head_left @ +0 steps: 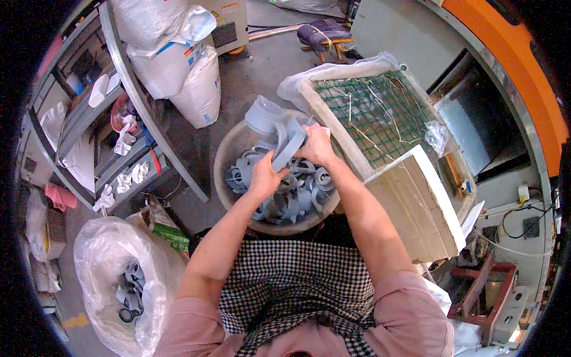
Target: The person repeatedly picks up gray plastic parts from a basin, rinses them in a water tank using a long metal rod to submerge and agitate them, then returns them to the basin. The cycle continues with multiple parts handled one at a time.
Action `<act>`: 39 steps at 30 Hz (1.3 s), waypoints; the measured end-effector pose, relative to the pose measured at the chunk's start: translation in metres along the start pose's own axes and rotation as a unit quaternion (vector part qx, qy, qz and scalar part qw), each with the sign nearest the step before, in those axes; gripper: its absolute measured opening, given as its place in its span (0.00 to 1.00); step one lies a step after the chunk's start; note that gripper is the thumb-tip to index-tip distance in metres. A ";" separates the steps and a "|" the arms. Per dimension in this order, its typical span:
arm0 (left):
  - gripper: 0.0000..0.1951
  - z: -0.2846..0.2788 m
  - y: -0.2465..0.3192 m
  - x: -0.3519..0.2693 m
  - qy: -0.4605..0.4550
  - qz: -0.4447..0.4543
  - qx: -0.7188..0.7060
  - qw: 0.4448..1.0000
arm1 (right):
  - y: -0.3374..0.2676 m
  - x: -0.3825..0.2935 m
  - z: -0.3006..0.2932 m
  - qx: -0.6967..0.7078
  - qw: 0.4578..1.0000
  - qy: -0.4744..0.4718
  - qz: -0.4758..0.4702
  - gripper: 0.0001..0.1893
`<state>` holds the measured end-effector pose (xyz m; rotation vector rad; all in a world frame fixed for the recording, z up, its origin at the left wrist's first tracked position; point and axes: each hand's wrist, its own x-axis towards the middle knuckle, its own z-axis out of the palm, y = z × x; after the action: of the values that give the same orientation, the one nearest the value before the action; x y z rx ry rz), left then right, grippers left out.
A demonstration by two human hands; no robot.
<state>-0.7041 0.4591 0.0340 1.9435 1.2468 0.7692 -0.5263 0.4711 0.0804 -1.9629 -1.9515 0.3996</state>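
Observation:
Above a round tub (pixel 221 147), a cluster of curved grey plastic parts (pixel 267 117) is held up between both hands. My left hand (pixel 264 175) grips its lower end, thumb and fingers around a grey strip. On the other side, my right hand (pixel 317 145) pinches its right edge; the fingertips are partly hidden behind the plastic. Below the hands, many curled grey pieces (pixel 290 206) fill the tub, some with ring-shaped ends. A clear plastic bag (pixel 96 267) on the floor at the lower left contains similar grey pieces (pixel 130 290).
To the right stands a wide box with green netting (pixel 370 116), a cardboard piece (pixel 410 209) leaning on its near side. White sacks (pixel 156 67) are stacked at the upper left. White gloves (pixel 125 140) hang on a metal frame (pixel 151 111). A small stool (pixel 328 42) stands behind.

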 end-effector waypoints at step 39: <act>0.20 -0.016 -0.015 0.012 0.051 -0.136 -0.438 0.887 | -0.022 -0.001 -0.002 0.759 0.635 0.090 0.110 0.15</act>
<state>-0.7202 0.4787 0.0324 0.9803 0.9446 1.0555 -0.5453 0.4699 0.0914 -0.8905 -0.5347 1.2753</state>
